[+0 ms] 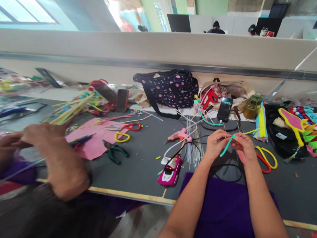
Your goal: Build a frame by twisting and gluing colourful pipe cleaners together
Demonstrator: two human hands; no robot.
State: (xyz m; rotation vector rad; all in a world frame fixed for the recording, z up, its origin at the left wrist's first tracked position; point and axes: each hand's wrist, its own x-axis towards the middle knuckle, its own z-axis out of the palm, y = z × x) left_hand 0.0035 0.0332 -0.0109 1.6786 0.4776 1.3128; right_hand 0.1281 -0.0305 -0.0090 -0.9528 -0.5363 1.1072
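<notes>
My left hand (216,143) and my right hand (244,147) meet above the table's front part, fingertips close together. Between them is a teal pipe cleaner (226,148), pinched by both hands, with one end hanging down to the left. Thin wire-like stems show near the fingers; their ends are hard to make out. A thin yellow strip (253,131) shows just beyond my right fingers. Red and yellow-handled scissors (269,159) lie to the right of my right hand. A dark purple cloth (224,205) lies beneath my forearms.
Left of me sit a magenta power strip (170,173), a pink glue gun (180,135), green-handled pliers (117,153) and clear sticks (194,145). Behind stand a dotted bag (173,89), a phone (225,109) and a bottle (253,105). A co-worker's arm (61,162) is at far left.
</notes>
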